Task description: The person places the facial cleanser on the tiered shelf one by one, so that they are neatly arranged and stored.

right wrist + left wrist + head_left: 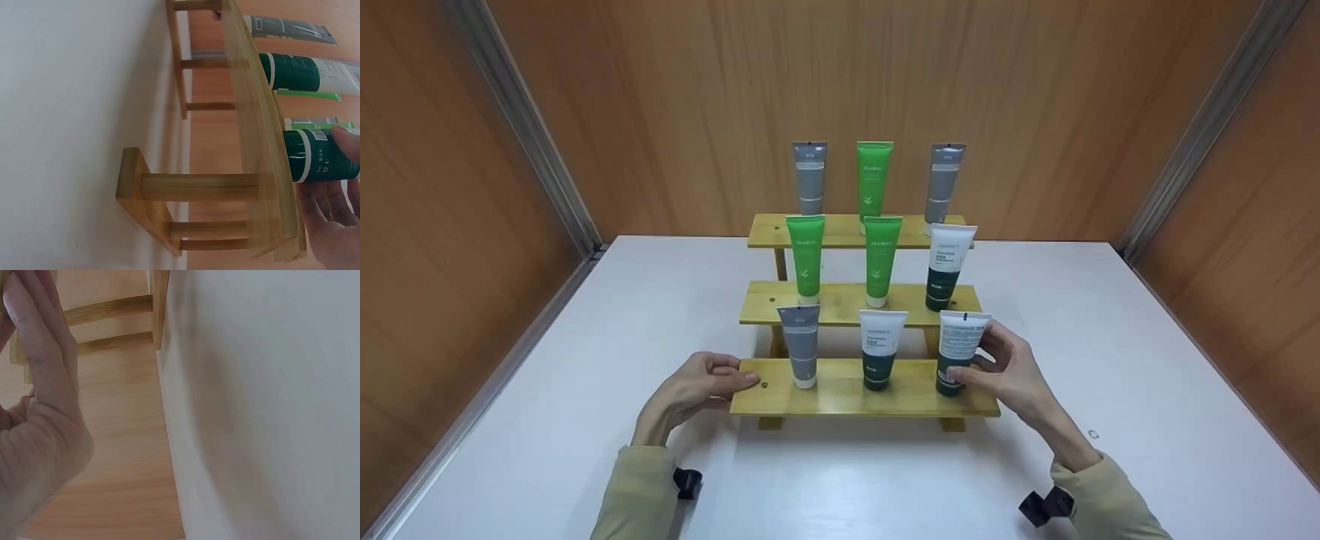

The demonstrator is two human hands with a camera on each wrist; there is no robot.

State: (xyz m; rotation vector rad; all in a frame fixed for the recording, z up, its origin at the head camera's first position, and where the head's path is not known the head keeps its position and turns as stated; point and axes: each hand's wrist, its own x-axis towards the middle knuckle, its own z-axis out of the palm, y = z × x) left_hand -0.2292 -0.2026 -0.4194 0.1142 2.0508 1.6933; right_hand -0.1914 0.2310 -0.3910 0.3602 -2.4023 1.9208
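Observation:
A three-tier wooden display stand [840, 401] carries several squeeze tubes standing on their caps. My right hand [1011, 371] grips a white and dark green tube [960, 341] at the right of the lowest tier, thumb across its front. In the right wrist view, that tube's cap [296, 154] is right at the board. At the left end of the lowest tier, my left hand [701, 384] holds the board edge with the thumb on top. Beside the held tube stand another white and dark green tube [879, 349] and a grey tube [802, 341].
On the middle tier are two green tubes [808, 255] and a white and dark green one [947, 262]. The top tier bears a green tube [874, 176] between two grey ones [810, 176]. Wood-grain panels [840, 97] enclose the white table [675, 292].

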